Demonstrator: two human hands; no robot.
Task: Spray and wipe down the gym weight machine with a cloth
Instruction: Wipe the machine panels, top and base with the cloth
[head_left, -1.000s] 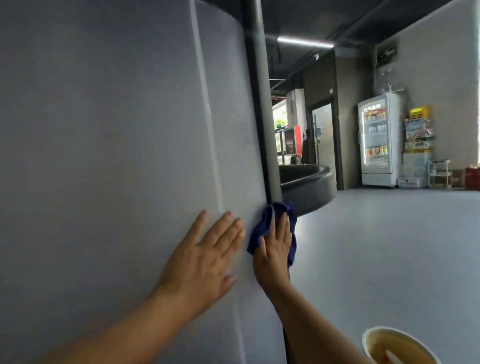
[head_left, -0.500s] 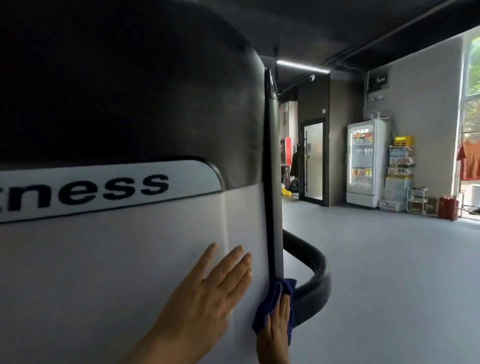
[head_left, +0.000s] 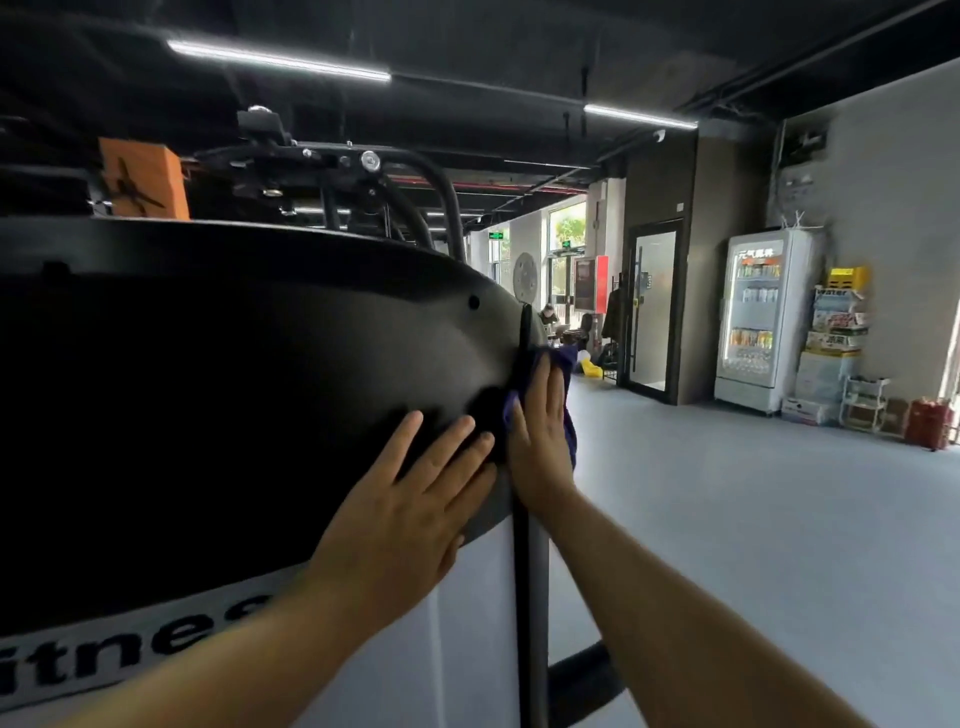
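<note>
The weight machine's shroud (head_left: 234, 395) fills the left half of the view, black on top and white below a band with lettering. My left hand (head_left: 410, 509) lies flat with straight fingers on the black panel near its right edge. My right hand (head_left: 540, 441) presses a dark blue cloth (head_left: 569, 374) with straight fingers against the shroud's right edge, beside a thin black vertical strip (head_left: 523, 571). The cloth sticks out above and to the right of the fingers. No spray bottle is in view.
Black frame tubes and pulleys (head_left: 363, 182) rise above the shroud. A black tube (head_left: 587, 675) curves out at the machine's lower right. Grey floor (head_left: 753, 545) spreads to the right. A drinks fridge (head_left: 756, 317), stacked boxes (head_left: 836, 338) and a door (head_left: 652, 306) stand at the far wall.
Both hands have slid up the shroud from the white lower panel onto the black upper part, the cloth moving up along the right edge. The view has tilted upward.
</note>
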